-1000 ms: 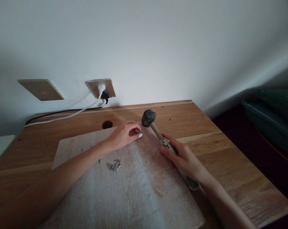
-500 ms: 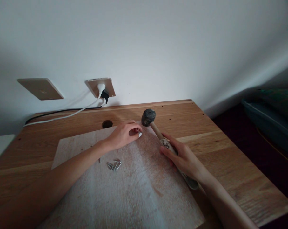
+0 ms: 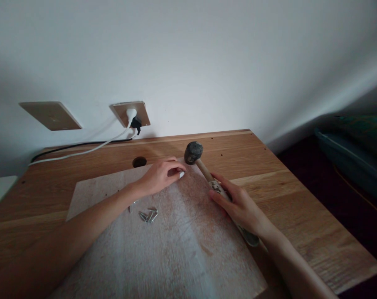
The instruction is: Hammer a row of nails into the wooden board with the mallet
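My right hand [image 3: 235, 201] is wrapped round the wooden handle of a rubber mallet [image 3: 193, 153]. The mallet's black head rests at or just above the far corner of a pale, worn board [image 3: 176, 253]. Close to that head, my left hand [image 3: 161, 176] pinches thumb and fingertips together over the board. Whatever is between those fingers is too small and hidden to make out. Several silver nails [image 3: 149, 215] lie in a small heap on the board, below my left wrist. Another thin piece shows beside my left forearm.
Under the board is a wooden table [image 3: 284, 203] with a round hole [image 3: 139, 162] near its back. A white cable [image 3: 79, 156] and a black one run along the back edge to a wall socket [image 3: 132, 114]. Dark blue fabric [image 3: 350, 153] lies beyond the right edge.
The whole view has shifted very slightly. Both hands and the mallet keep the same places over the board.
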`<state>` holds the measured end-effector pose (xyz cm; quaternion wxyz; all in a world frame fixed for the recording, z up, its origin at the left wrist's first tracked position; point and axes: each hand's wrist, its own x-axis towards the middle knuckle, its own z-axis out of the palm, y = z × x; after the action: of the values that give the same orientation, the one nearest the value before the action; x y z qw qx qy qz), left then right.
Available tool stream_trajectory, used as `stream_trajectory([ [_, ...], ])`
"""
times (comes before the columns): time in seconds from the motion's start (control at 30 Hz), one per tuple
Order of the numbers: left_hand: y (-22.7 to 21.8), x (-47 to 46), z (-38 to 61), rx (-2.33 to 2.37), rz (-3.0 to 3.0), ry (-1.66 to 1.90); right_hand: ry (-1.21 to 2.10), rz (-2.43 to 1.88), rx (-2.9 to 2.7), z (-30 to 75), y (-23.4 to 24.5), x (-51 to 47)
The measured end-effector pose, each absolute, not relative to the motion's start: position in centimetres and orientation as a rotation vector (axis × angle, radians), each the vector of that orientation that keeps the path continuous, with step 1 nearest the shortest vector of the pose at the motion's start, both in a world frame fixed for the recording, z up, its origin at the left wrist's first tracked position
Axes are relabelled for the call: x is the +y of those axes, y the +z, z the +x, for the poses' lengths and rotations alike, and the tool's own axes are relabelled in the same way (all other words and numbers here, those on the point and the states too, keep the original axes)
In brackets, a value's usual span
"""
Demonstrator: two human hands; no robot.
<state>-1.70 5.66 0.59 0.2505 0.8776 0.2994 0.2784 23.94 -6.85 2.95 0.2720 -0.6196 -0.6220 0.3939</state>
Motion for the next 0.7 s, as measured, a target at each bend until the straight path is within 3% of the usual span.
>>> stream_trajectory([
  [0.7,0.2,5.8,-1.2,0.896,2.332,0.724,1.269,-1.585,-1.481,24.4,5.2,-7.8],
])
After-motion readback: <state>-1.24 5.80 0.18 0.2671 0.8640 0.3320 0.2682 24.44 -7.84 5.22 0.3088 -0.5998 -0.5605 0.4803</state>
